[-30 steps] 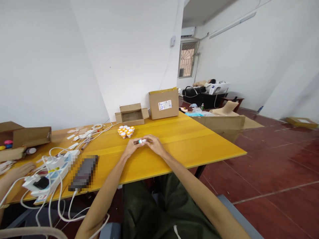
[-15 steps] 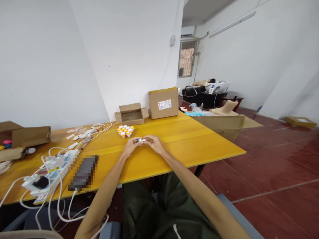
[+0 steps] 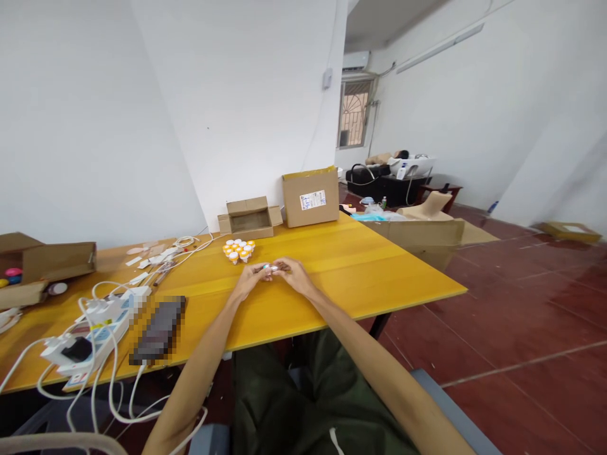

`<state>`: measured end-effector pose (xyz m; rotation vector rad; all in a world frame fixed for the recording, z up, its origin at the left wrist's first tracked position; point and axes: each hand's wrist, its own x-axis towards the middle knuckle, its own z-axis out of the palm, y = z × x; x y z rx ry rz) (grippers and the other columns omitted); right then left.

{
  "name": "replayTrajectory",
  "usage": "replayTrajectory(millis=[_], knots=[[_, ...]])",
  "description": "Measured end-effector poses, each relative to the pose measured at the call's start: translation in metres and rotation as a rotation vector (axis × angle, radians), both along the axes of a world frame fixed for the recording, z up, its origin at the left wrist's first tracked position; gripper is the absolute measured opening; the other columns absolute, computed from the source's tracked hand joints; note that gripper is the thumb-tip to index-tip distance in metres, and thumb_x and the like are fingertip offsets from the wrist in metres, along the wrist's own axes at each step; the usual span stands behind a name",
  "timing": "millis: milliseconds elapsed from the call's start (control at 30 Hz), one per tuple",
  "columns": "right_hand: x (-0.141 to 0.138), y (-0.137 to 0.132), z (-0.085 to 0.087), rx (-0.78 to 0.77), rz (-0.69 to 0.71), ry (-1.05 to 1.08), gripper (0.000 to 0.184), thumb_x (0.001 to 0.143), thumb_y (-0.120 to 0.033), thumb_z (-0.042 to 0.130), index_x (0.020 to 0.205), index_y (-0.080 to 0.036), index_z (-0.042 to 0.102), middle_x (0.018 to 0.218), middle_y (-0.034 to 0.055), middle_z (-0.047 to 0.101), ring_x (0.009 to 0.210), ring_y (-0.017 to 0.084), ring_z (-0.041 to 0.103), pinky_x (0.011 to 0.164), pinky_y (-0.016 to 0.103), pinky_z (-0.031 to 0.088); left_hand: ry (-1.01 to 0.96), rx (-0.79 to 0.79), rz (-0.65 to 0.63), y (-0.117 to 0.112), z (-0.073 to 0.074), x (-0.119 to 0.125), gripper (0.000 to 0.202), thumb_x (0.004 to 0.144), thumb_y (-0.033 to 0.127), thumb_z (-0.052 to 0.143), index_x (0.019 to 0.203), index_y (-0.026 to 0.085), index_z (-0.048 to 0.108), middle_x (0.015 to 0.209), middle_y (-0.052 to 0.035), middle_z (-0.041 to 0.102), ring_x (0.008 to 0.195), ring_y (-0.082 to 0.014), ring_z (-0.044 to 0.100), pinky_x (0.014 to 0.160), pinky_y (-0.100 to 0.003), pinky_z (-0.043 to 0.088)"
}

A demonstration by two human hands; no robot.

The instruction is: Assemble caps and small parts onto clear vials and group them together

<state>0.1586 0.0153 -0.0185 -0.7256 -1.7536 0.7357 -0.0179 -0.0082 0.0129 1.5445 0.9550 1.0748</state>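
Over the yellow wooden table [image 3: 379,265], my left hand [image 3: 249,280] and my right hand [image 3: 296,275] meet at the fingertips. Both are closed around a small object [image 3: 269,269] with white and teal parts, too small and too covered by fingers to name. Thumbs and fingertips pinch it from either side. Just beyond my left hand stands a tight group of several small white-topped, orange-ringed pieces [image 3: 238,250]. Neither hand touches that group.
An open cardboard box [image 3: 250,221] and a taller labelled carton [image 3: 310,199] stand at the back. On the left are a power strip [image 3: 102,338] with tangled white cables, a blurred dark device [image 3: 159,328] and another open box [image 3: 59,260].
My fingers have drawn closer together around the small object, so less of it shows. Both hands stay in about the same place above the table.
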Motion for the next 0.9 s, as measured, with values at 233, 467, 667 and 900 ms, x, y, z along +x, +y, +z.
replayTrajectory(millis=[233,467,667,900], knots=[[0.000,-0.001,0.002,0.071,0.017,-0.003,0.009,0.078,-0.024,0.068,0.087,-0.022,0.067,0.086,0.0013,0.069,0.080,0.017,0.066,0.078,0.031,0.054,0.007,-0.018,-0.013,0.002,-0.003,-0.003,0.045,0.076,0.055,0.072,0.091,0.013,0.075,0.083,-0.0079,0.075,0.068,-0.0164,0.068,0.069,-0.028,0.054],[0.000,-0.006,0.005,0.008,-0.006,-0.018,0.013,0.079,-0.030,0.069,0.090,-0.022,0.070,0.088,0.0034,0.073,0.081,0.018,0.068,0.076,0.031,0.055,0.019,0.004,-0.006,0.003,-0.004,-0.003,0.047,0.076,0.058,0.070,0.090,0.014,0.074,0.080,-0.0063,0.073,0.064,-0.0144,0.065,0.064,-0.025,0.051],[0.000,-0.009,0.007,-0.032,-0.035,-0.059,0.020,0.085,-0.039,0.064,0.088,-0.021,0.072,0.083,0.0031,0.075,0.075,0.018,0.067,0.071,0.028,0.053,0.044,0.020,0.009,0.001,-0.003,-0.003,0.048,0.076,0.059,0.069,0.092,0.015,0.074,0.080,-0.0058,0.073,0.068,-0.0166,0.066,0.064,-0.026,0.050],[0.001,-0.011,0.009,-0.056,-0.045,-0.132,0.021,0.087,-0.038,0.060,0.086,-0.021,0.072,0.077,0.0013,0.072,0.069,0.016,0.063,0.068,0.027,0.048,0.058,0.077,-0.002,-0.001,0.000,-0.001,0.047,0.077,0.059,0.068,0.092,0.015,0.074,0.076,-0.0040,0.071,0.064,-0.0147,0.063,0.063,-0.026,0.049]])
